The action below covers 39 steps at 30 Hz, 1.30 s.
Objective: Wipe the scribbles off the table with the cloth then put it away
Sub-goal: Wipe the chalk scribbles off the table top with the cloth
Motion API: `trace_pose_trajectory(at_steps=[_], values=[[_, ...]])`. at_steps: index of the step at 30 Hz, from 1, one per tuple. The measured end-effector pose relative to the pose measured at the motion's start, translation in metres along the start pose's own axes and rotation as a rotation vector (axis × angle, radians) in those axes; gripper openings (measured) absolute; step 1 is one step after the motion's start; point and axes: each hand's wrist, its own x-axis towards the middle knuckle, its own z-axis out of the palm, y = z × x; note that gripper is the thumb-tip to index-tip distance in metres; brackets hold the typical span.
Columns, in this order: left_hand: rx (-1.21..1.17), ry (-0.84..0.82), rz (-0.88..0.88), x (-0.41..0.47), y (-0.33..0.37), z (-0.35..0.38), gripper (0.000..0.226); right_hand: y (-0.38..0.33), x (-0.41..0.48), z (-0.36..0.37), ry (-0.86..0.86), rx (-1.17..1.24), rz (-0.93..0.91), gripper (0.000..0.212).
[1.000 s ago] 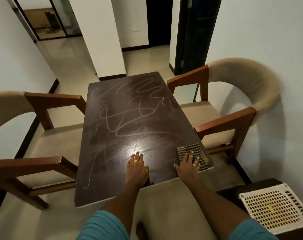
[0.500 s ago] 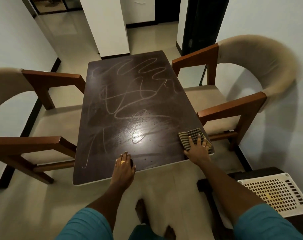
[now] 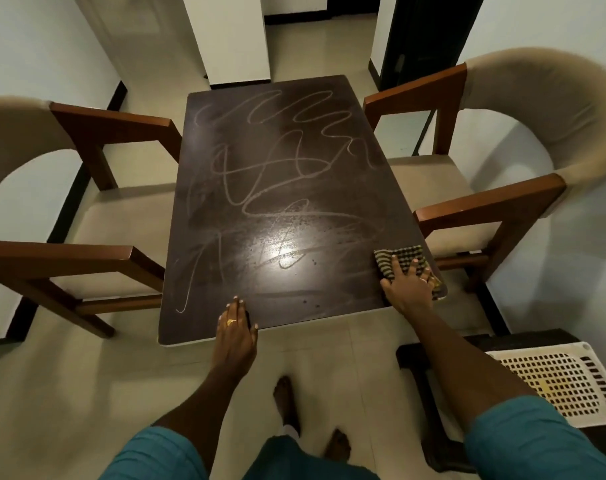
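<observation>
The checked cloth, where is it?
The cloth lies on the table's near right corner, under the right hand, beside the right chair.

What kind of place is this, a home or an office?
Probably a home, in a dining corner: a dark table stands between two cushioned wooden armchairs, on a tiled floor, with a doorway behind. The person is barefoot, which also suggests a house.

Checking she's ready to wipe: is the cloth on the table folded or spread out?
Folded. The cloth lies as a small compact square at the table's near right corner, under the flat right hand.
</observation>
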Motion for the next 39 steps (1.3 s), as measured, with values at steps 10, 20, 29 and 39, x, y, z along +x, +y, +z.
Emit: trace_pose_trajectory(at_steps=[10, 20, 29, 39], values=[[0.02, -0.02, -0.021, -0.011, -0.005, 0.003, 0.058, -0.128, -0.058, 0.056, 0.008, -0.095, -0.289, 0.071], [0.012, -0.012, -0.018, -0.012, -0.001, 0.013, 0.058, -0.037, -0.039, 0.046, 0.093, -0.126, -0.254, 0.064], [-0.042, -0.018, -0.003, -0.021, -0.009, 0.021, 0.059, 0.038, 0.003, 0.014, 0.1, -0.065, 0.128, 0.065], [-0.082, 0.053, -0.167, -0.037, -0.071, -0.004, 0.062, -0.029, -0.02, 0.023, 0.086, -0.027, 0.14, 0.064]])
